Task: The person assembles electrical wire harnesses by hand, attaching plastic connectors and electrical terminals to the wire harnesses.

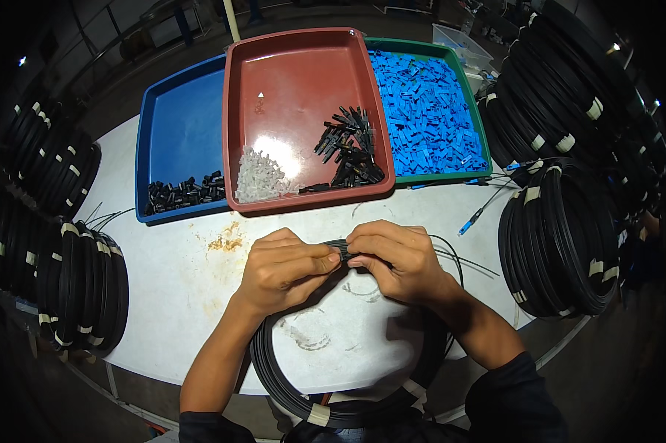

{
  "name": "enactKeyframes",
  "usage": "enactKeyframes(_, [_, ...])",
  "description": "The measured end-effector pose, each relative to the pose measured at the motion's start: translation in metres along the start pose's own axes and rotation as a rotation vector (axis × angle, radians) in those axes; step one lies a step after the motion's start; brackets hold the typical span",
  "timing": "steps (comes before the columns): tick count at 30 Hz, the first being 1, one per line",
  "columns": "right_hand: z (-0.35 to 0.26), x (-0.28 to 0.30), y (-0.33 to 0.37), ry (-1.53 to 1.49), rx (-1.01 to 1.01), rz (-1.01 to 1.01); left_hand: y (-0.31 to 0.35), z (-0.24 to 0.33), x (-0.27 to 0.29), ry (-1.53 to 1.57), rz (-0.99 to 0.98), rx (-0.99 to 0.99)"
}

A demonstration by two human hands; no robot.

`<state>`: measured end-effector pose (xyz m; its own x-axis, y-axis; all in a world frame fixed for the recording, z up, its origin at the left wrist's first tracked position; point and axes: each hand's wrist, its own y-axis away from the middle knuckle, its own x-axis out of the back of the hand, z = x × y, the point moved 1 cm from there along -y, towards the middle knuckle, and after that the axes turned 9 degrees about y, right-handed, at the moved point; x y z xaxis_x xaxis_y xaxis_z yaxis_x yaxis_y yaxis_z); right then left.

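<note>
A coil of black cable (277, 376) rests against the near edge of the white table, with bands of pale tape around its lower part. My left hand (285, 269) pinches the far side of the coil's strands, fingers closed. Close beside it, my right hand (399, 258) also grips the strands, thumb and fingers pressed together. A short stretch of bundled cable shows between the two hands. Loose cable ends (466, 262) stick out to the right past my right hand. Whether anything small sits under my fingertips is hidden.
Beyond my hands stand a blue tray (182, 125) with black pieces, a red tray (303, 66) with white and black pieces, and a green tray (469, 111) full of blue connectors. Taped cable coils flank the table at left (89, 288) and right (558, 244).
</note>
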<state>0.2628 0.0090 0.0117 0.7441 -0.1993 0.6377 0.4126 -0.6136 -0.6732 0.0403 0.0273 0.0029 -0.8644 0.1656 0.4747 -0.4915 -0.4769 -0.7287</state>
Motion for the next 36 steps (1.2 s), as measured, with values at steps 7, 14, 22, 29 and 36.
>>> enactKeyframes(7, [-0.001,-0.002,-0.001,-0.023,0.004,0.019,0.001,0.000,0.001,-0.020,0.000,-0.005])
enactKeyframes(14, [0.001,-0.001,0.000,-0.016,0.018,0.011,0.002,-0.001,0.000,-0.058,-0.014,-0.032])
enactKeyframes(22, [-0.003,0.000,-0.004,-0.040,-0.047,0.036,0.001,-0.001,0.000,-0.041,0.033,0.004])
enactKeyframes(29, [0.002,-0.002,0.001,-0.033,0.008,0.026,0.001,0.000,0.000,-0.060,-0.004,-0.011])
enactKeyframes(36, [0.001,0.000,0.000,-0.020,0.004,0.022,0.001,0.000,0.001,-0.044,0.012,0.009])
